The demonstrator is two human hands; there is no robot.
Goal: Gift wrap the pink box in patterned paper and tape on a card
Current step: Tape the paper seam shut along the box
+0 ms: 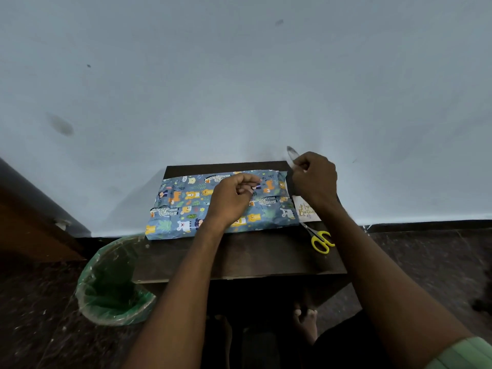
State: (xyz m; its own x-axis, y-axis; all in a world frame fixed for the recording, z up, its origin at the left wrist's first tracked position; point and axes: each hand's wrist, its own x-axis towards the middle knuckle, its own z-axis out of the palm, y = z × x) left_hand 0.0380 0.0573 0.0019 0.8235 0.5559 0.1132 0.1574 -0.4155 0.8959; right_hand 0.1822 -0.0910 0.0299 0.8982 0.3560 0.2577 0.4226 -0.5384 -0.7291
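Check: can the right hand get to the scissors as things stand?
Probably yes once freed: the scissors lie uncovered on the table beside the right forearm, but the right hand is raised and appears to pinch a tape strip.

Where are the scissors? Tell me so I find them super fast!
Look at the dark wooden table against the pale wall. Go to its right side, just past the wrapped box and below the white birthday card. The scissors lie flat there, the only thing with bright yellow handles.

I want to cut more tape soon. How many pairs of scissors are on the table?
1. The yellow-handled scissors lie on the table near its right edge, just in front of the birthday card. The forearms may hide other things.
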